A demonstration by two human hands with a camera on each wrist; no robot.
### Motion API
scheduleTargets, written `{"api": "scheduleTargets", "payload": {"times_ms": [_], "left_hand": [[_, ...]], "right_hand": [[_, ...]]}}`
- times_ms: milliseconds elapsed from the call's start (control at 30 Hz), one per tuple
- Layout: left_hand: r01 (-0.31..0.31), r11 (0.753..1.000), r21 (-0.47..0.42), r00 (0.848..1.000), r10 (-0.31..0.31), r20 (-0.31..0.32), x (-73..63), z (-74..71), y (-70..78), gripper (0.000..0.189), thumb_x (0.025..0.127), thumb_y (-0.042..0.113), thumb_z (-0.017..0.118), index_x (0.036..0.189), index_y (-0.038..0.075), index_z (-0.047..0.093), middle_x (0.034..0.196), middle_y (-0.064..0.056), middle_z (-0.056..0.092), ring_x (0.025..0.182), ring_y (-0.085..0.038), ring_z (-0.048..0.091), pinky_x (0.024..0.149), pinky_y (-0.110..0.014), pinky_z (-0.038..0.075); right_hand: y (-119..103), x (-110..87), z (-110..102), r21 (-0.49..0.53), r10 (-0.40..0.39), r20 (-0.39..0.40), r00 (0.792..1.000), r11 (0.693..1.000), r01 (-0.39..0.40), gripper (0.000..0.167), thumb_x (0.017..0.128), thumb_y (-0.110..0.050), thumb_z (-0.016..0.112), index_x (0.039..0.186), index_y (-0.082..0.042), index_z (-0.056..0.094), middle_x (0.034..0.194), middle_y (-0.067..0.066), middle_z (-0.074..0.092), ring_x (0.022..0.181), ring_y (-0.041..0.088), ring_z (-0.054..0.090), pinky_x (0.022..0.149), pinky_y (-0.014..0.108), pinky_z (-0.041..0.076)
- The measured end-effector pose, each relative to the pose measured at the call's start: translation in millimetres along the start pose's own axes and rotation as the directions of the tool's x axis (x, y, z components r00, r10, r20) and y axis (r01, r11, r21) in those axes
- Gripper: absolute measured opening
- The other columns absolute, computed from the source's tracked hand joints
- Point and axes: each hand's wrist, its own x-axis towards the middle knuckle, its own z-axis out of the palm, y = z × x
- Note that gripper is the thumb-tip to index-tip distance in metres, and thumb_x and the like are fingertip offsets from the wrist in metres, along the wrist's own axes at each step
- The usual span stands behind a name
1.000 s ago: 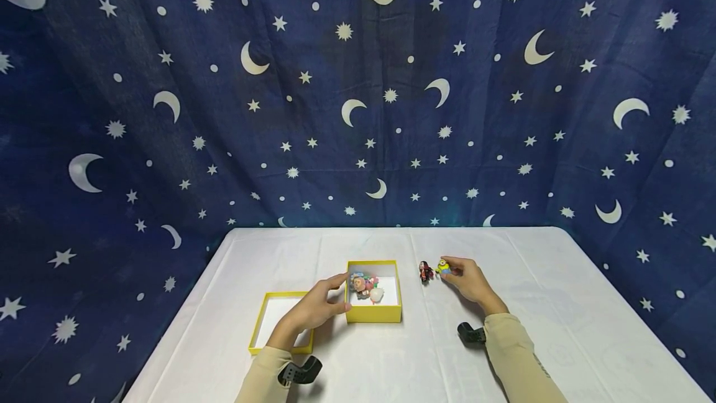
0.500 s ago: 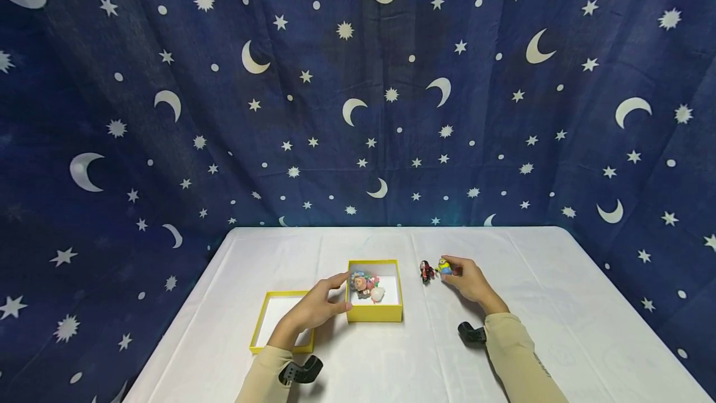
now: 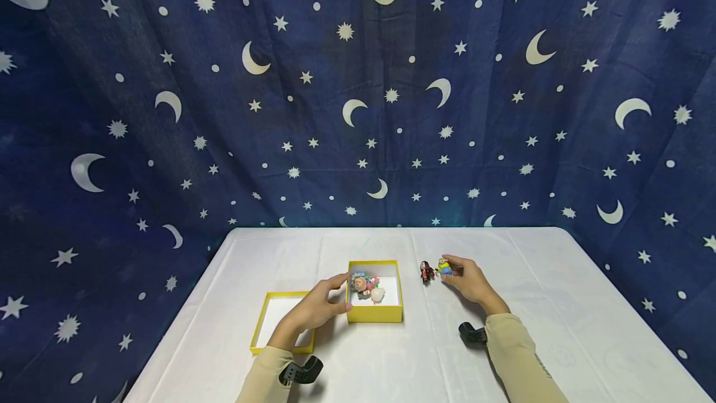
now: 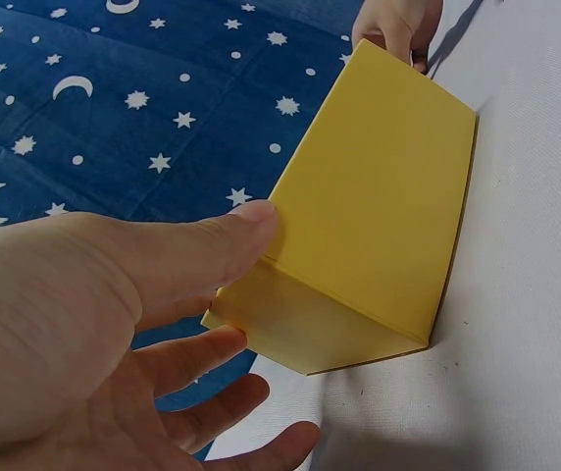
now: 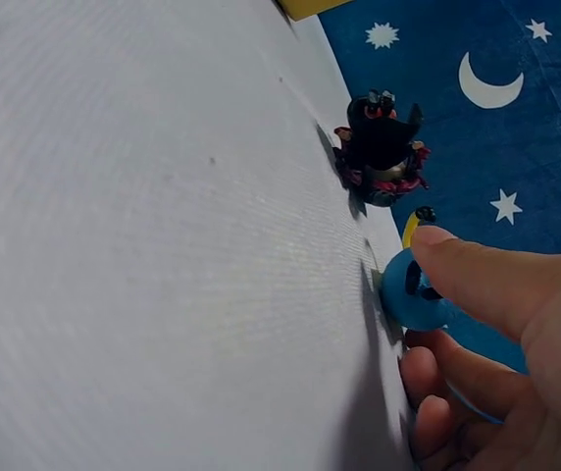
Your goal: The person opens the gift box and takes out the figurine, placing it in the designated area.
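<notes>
- Little has shifted since a second ago.
- Your right hand (image 3: 468,280) pinches the yellow-and-blue figure (image 3: 444,268) toward the far edge of the counter (image 3: 503,247).
- Your left hand (image 3: 314,308), spread wide, touches the yellow box (image 3: 376,314).

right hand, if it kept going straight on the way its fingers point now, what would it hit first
The small black-and-red plastic-looking figurine, most likely: it stands just beyond the rounded yellow-and-blue toy figurine that the right hand pinches. Whether they line up exactly in depth is hard to tell.

Beige sleeves (image 3: 516,353), dark marking (image 3: 541,365) on right; black wrist cameras (image 3: 302,370).
</notes>
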Motion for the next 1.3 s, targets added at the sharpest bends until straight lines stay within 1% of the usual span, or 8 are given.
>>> {"api": "scheduleTargets", "payload": {"times_ms": [167,300,500,733,867,1000,1167,1300], "left_hand": [[0.0,1.0,0.008,1.0,0.0,0.002,-0.4,0.3,0.6,0.07,0.095,0.01,0.069,0.156,0.001,0.036,0.161,-0.022,0.037,0.145,-0.05,0.037,0.117,-0.061,0.035],[0.006,1.0,0.013,1.0,-0.006,0.001,-0.8,0.6,2.0,0.07,0.095,0.011,0.07,0.156,0.003,0.036,0.161,-0.023,0.036,0.144,-0.05,0.038,0.118,-0.062,0.034],[0.005,1.0,0.007,1.0,-0.005,0.001,-1.4,0.7,2.8,0.071,0.094,0.011,0.071,0.156,0.003,0.037,0.161,-0.022,0.037,0.144,-0.05,0.038,0.117,-0.062,0.035],[0.002,1.0,-0.004,1.0,-0.002,-0.001,-1.1,1.0,2.4,0.071,0.094,0.011,0.071,0.156,0.003,0.037,0.161,-0.022,0.037,0.144,-0.051,0.037,0.117,-0.063,0.035],[-0.001,1.0,0.007,1.0,0.001,-0.002,-0.5,0.9,1.3,0.071,0.094,0.012,0.071,0.156,0.003,0.037,0.161,-0.022,0.037,0.144,-0.051,0.037,0.117,-0.062,0.035],[-0.005,1.0,0.007,1.0,0.005,-0.002,-0.2,1.0,0.3,0.071,0.094,0.011,0.07,0.155,0.002,0.037,0.161,-0.023,0.036,0.144,-0.051,0.037,0.117,-0.062,0.035],[-0.003,1.0,-0.003,1.0,0.003,-0.003,-1.1,0.8,1.9,0.07,0.094,0.01,0.07,0.156,0.002,0.037,0.161,-0.022,0.037,0.144,-0.051,0.037,0.116,-0.061,0.037],[0.0,1.0,-0.006,1.0,0.0,-0.002,-1.7,0.8,2.5,0.07,0.094,0.009,0.07,0.156,0.003,0.037,0.161,-0.022,0.036,0.144,-0.05,0.037,0.116,-0.061,0.037]], "right_hand": [[4,1.0,-3,0.027,-0.036,-0.025,0.999,0.999,0.036,0.053,0.087,-0.004,0.073,0.136,0.01,0.057,0.123,0.031,0.066,0.091,0.021,0.062,0.077,0.023,0.05],[2,0.9,-6,0.04,-0.029,-0.036,0.999,0.999,0.03,0.051,0.089,-0.005,0.073,0.135,0.01,0.058,0.125,0.033,0.064,0.093,0.024,0.064,0.077,0.024,0.051],[-7,-0.5,-10,0.044,-0.024,-0.043,0.999,0.999,0.026,0.049,0.093,-0.01,0.07,0.137,0.009,0.056,0.131,0.035,0.061,0.103,0.037,0.066,0.085,0.037,0.054],[-21,-1.3,-13,0.032,-0.017,-0.033,0.999,0.999,0.018,0.049,0.099,-0.02,0.064,0.142,0.004,0.054,0.139,0.032,0.057,0.117,0.046,0.06,0.092,0.053,0.055],[-28,-1.8,-13,0.037,-0.053,-0.034,0.998,0.998,0.054,0.048,0.1,-0.02,0.063,0.141,0.004,0.055,0.138,0.033,0.057,0.119,0.049,0.059,0.094,0.058,0.053],[-32,-1.6,-11,0.019,-0.097,-0.042,0.994,0.995,0.098,0.047,0.099,-0.02,0.064,0.139,0.005,0.057,0.135,0.034,0.059,0.115,0.049,0.061,0.092,0.057,0.054],[-37,-2.1,-11,0.035,-0.101,-0.038,0.994,0.994,0.102,0.046,0.098,-0.019,0.065,0.138,0.003,0.058,0.134,0.032,0.06,0.112,0.045,0.063,0.09,0.054,0.055],[-42,-3.4,-9,0.032,-0.105,-0.026,0.994,0.994,0.105,0.046,0.098,-0.019,0.065,0.139,0.003,0.058,0.134,0.03,0.061,0.112,0.041,0.064,0.084,0.044,0.056]]}}
